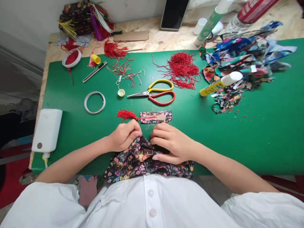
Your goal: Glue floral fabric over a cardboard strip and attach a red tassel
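A black floral cloth (142,161) lies bunched at the table's near edge, against my white shirt. My left hand (125,134) is closed, pinching the cloth's upper corner between thumb and fingers. On the cloth's right side rests my right hand (172,142), its fingers bent and its thumb held apart from them. Just beyond both hands is a small floral fabric strip (169,116) with a bare pinkish middle. A red tassel (127,115) is at the strip's left end, its cord running along the strip.
Scissors (152,92) with yellow and red handles lie farther back. Around them are a tape roll (94,102), a utility knife (95,72), red threads (181,69), a glue stick (220,84) and fabric scraps (247,57). At the left edge sits a white power bank (47,129).
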Motion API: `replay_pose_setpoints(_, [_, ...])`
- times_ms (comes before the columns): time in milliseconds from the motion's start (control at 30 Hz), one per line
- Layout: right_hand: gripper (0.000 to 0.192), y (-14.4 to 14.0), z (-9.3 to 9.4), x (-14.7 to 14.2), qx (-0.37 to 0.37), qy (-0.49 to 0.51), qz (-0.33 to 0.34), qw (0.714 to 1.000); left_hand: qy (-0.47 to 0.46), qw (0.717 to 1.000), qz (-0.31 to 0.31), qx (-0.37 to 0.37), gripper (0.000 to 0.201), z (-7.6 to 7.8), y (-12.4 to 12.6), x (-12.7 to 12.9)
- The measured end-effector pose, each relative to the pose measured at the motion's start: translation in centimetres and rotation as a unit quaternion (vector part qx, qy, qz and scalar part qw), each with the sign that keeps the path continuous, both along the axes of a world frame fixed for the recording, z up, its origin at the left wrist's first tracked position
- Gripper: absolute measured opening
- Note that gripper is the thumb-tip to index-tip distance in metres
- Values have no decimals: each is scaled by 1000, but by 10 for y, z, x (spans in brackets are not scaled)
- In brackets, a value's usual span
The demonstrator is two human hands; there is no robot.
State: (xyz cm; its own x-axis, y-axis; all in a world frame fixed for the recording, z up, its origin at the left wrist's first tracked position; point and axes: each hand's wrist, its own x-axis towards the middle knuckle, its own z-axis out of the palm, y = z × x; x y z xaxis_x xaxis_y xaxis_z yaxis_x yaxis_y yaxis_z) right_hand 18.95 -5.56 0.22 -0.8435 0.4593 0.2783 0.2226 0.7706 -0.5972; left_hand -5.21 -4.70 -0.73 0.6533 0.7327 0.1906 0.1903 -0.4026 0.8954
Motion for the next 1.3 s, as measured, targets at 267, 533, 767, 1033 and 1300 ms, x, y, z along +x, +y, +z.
replay_pose_setpoints(267, [22,3,3,4,-237,76,20,968,-203,930,180,-249,36,26,13,1])
replay_pose_setpoints(533, [47,8,13,11,-538,121,39,833,-219,908,15,-357,45,37,19,-10])
replay_pose_setpoints(767, [29,7,8,9,-522,159,-108,831,-159,926,-72,-335,37,43,30,-18])
replay_pose_setpoints(1033, [26,19,20,26,-400,66,-164,899,-203,924,34,-321,43,44,30,-18])
replay_pose_setpoints(1300, [34,37,33,57,-391,-23,-86,916,-227,917,81,-316,42,53,44,-22])
